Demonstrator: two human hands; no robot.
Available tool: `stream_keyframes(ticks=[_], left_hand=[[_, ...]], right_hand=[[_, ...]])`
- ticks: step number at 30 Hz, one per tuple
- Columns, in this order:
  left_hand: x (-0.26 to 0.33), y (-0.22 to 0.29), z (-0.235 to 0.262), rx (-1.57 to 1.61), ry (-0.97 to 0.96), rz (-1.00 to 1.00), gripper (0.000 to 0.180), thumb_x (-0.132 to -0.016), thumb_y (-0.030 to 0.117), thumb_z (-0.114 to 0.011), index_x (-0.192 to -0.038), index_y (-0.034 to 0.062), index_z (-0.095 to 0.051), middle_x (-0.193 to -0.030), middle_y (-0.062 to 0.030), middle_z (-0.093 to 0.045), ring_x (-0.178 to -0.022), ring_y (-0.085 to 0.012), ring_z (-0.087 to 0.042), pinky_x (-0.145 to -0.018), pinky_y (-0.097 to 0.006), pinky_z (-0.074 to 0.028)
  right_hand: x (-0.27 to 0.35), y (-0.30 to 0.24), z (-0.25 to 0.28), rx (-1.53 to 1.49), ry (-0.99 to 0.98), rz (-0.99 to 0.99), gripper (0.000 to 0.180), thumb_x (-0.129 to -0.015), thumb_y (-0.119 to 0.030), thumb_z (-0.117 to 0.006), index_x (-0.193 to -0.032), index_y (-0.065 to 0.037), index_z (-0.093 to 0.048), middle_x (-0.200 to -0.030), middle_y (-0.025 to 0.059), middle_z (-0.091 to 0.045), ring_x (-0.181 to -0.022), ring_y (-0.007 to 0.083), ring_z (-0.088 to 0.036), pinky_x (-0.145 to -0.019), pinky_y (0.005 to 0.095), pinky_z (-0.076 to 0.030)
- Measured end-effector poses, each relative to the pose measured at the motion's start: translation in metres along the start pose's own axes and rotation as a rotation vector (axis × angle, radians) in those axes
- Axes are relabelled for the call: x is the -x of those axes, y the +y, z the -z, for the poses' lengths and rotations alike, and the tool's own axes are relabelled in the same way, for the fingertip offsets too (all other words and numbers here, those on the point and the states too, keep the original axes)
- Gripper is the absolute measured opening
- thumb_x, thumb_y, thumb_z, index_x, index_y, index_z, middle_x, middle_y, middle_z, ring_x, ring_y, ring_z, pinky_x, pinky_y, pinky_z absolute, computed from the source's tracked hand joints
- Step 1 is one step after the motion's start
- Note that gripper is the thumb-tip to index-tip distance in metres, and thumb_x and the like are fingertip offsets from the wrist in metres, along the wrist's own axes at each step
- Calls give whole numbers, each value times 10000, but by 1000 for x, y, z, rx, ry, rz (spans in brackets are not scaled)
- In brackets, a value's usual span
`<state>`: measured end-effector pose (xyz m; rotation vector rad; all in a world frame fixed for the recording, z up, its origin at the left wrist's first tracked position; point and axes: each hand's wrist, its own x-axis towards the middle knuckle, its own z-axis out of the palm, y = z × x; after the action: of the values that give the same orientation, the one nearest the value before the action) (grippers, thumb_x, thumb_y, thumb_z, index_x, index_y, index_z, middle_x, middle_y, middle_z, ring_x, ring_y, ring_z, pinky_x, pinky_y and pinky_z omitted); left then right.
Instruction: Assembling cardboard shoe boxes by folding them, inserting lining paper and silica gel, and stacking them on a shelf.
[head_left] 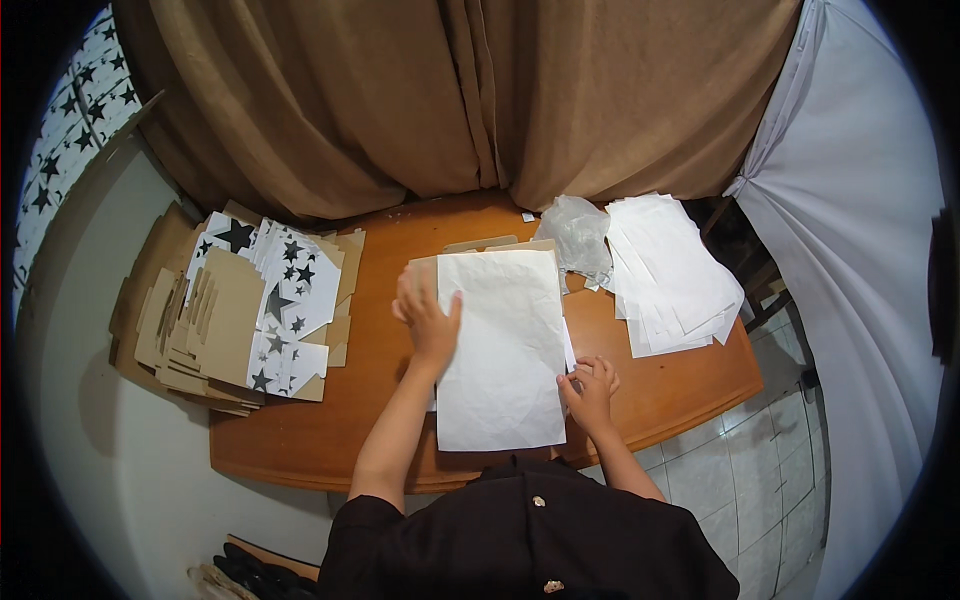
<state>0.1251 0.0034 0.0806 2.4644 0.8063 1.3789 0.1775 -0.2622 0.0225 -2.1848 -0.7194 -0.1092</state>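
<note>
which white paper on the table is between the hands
The large white sheet over brown cardboard: the left hand is at its left edge, the right hand by its lower right edge. The stack of white paper lies farther right.

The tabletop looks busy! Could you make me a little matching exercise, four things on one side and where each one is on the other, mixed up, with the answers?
Things:
1. Star-patterned pieces
2. Plastic bag
3. Loose paper pile
4. Left hand

Places:
A. Toward the right end of the table
B. At the left edge of the large sheet
C. Toward the table's left end
D. Between the large sheet and the paper pile

Pairs: 1-C, 2-D, 3-A, 4-B
</note>
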Motion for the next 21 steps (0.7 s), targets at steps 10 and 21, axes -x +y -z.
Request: stream_keyframes(ticks=[10,21], left_hand=[[55,-20,-48,127,-1205,-1073,487,-955,419,-301,-1413,255,-269,-1479,-159,-187,-1359,-305,-220,-1082,-515,-185],[93,-40,-79,287,-1253,-1074,407,-957,338,-340,-1332,201,-416,-1380,-144,-391,-1235,-301,-421,-977,-456,-380]], right_hand=[[-10,5,4,75,18,-63,138,-748,-256,-681,-742,-119,-667,-1101,72,-548,-1150,305,-384,-968,519,-174],[-41,48,-5,-68,102,-209,139,-808,-236,-595,-856,-117,-647,-1010,67,-572,-1058,265,-452,-925,420,-276]])
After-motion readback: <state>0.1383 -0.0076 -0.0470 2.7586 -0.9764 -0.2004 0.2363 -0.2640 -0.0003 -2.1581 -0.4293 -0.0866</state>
